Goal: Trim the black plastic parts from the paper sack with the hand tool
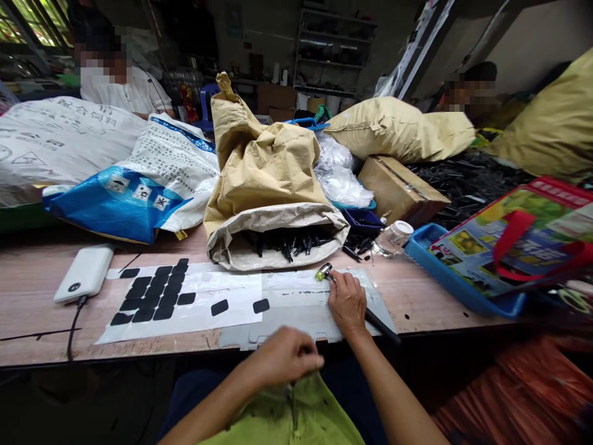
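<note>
Right of centre, the right hand [347, 303] held a hammer [327, 270], probably head-heavy, best taken by its black handle [380, 323]. Lower centre, the left hand [287, 357] curled, contents unclear.

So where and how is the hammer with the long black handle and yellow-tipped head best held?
Probably by its long, slim black handle, coming from above and the near right: its free end points that way, while the yellow-tipped head sits at the far end. The bare right hand covers the part nearer the head.
</note>
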A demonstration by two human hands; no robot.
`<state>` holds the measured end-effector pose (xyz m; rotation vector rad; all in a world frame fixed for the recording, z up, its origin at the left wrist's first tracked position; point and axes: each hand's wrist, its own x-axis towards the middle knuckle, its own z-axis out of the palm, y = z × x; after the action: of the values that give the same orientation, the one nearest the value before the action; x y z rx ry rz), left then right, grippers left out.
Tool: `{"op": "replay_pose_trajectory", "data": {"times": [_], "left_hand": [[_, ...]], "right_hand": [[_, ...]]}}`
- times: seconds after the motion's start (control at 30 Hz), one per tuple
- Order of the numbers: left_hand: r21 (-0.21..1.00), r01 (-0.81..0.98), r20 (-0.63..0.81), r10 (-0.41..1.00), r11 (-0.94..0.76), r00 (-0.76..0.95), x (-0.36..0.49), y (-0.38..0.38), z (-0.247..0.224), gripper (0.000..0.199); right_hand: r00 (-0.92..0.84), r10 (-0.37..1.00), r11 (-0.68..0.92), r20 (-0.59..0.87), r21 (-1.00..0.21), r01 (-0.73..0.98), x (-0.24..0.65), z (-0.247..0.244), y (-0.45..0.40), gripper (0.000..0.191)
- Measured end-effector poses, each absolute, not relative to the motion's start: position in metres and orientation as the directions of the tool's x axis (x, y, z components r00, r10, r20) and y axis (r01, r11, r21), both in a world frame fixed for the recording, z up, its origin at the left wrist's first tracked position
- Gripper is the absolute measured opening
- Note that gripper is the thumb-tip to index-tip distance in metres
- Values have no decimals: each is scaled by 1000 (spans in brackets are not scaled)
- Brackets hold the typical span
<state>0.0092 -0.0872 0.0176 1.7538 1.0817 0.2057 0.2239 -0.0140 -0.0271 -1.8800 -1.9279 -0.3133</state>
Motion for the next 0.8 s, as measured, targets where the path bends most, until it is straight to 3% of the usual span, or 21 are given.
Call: {"op": "replay_pose_trajectory", "data": {"times": [0.07, 0.13, 0.2, 0.27, 0.4, 0.5, 0.67, 0.8], "left_hand": [[798, 601, -210, 911, -50, 355, 3, -47, 33, 37], [673, 739, -21, 1000, 14, 1, -9, -4, 38, 36], [528, 838, 151, 956, 138, -253, -22, 33, 35, 33], [428, 867, 177, 917, 255, -357, -31, 57, 28, 34], [374, 860, 29, 923, 347, -385, -41, 73, 19, 33], [437, 850, 63, 932, 295, -356, -44, 61, 17, 26], [637, 769, 197, 974, -43, -109, -38, 14, 10, 14], [705, 667, 190, 970, -243, 153, -22, -18, -1, 13]], "right_hand": [[11, 894, 53, 448, -129, 990, 224, -27, -14, 26], [13, 895, 51, 446, -132, 990, 224, -27, -14, 26], [13, 897, 54, 442, -139, 989, 224, -27, -14, 27], [13, 899, 58, 439, -148, 987, 224, -27, -14, 28], [12, 898, 62, 439, -154, 986, 225, -27, -14, 26], [11, 896, 65, 445, -156, 986, 225, -28, -14, 26], [13, 895, 61, 445, -152, 987, 224, -29, -14, 26], [16, 900, 54, 436, -149, 987, 223, -28, -15, 25]]}}
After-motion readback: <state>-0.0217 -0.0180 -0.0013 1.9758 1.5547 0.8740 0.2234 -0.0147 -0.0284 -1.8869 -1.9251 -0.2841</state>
